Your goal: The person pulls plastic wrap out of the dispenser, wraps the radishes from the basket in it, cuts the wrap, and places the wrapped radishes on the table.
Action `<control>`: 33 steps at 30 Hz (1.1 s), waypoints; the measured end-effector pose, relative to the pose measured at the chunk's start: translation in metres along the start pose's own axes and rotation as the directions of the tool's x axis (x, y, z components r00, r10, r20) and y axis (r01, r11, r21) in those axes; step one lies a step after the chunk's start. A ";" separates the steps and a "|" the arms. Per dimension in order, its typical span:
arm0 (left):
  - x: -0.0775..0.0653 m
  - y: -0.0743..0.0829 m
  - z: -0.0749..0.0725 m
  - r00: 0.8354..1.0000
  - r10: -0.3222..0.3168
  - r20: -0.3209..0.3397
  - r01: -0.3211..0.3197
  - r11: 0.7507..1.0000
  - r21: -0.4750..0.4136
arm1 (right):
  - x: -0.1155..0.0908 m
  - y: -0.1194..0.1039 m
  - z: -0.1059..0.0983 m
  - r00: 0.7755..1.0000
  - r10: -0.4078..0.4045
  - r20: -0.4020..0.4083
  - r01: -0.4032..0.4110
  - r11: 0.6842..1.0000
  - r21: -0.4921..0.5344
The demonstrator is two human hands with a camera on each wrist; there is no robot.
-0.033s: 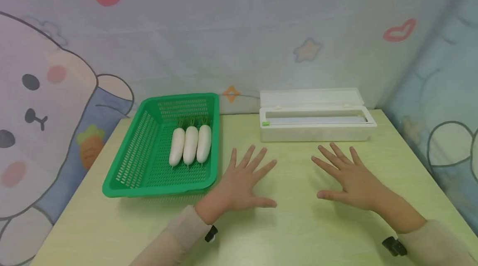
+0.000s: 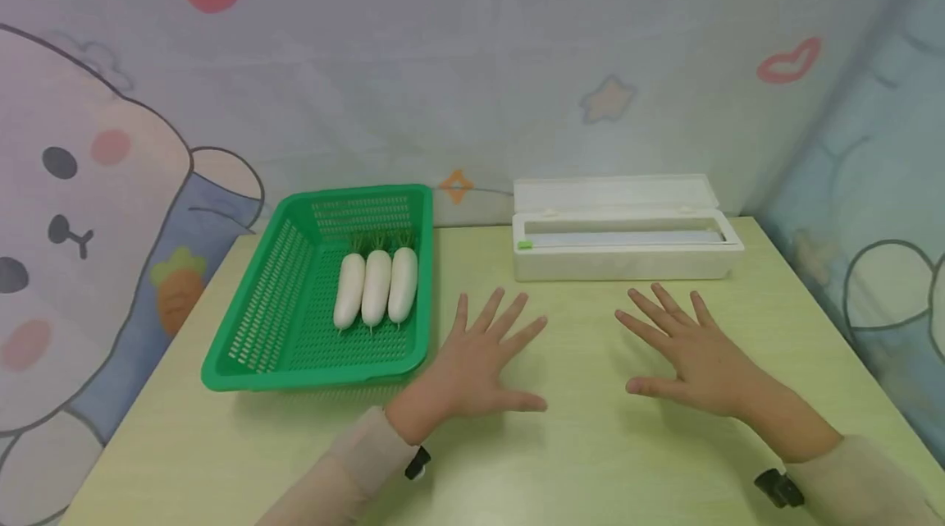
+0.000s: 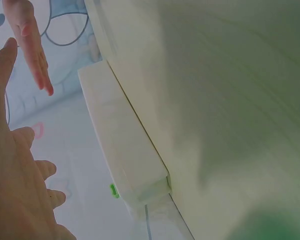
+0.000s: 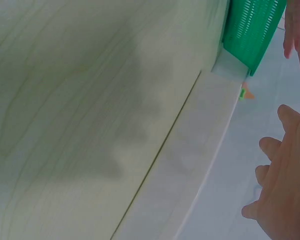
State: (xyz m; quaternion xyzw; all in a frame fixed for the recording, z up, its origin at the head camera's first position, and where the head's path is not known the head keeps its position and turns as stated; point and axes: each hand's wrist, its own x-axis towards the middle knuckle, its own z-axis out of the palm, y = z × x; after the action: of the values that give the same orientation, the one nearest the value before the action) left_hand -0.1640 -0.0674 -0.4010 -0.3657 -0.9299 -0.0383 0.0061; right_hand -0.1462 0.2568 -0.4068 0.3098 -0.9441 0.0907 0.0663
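My left hand point(image 2: 476, 366) hovers palm down over the table with its fingers spread, touching nothing. To its left stands a green plastic basket point(image 2: 295, 378) holding three white radishes point(image 2: 376, 288), side by side with short green tops. On the right, my right hand point(image 2: 697, 362) is held over the table too, fingers apart and holding nothing. Beyond both hands lies a long white box point(image 2: 627, 266), apparently a cling film dispenser, with its lid point(image 2: 616, 194) raised and a small green slider point(image 2: 525, 244) at its left end. In the left wrist view, the box point(image 3: 122, 135) appears from the side.
The pale wooden table point(image 2: 576, 460) carries the basket at the left and the box at the back right. A cloth backdrop point(image 2: 502, 58) with printed cartoon figures hangs behind the table's rear edge and along the sides.
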 end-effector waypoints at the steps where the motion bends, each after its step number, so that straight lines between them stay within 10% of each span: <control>1: 0.000 0.000 0.000 1.000 0.001 -0.001 -0.001 1.000 0.003 | 0.000 0.000 0.000 1.000 0.001 -0.002 -0.001 1.000 -0.001; 17: 0.055 0.010 -0.036 0.993 0.009 -0.114 -0.022 0.993 -0.115 | 0.015 0.038 -0.033 0.988 0.036 -0.151 -0.036 0.999 0.004; 26: 0.111 -0.005 -0.042 0.945 -0.128 -0.300 0.025 0.946 -0.325 | 0.035 0.096 -0.061 0.962 0.126 -0.240 -0.116 0.992 0.056; 33: 0.145 -0.027 -0.027 0.942 -0.239 -0.237 0.133 0.910 -0.392 | 0.037 0.131 -0.063 0.950 0.288 -0.123 -0.263 0.947 0.183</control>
State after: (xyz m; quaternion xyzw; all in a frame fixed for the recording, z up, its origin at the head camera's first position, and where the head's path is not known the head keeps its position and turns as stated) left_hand -0.2890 0.0096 -0.3703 -0.2600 -0.9263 -0.2649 0.0645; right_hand -0.2496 0.3533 -0.3556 0.1713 -0.9599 0.1992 0.0973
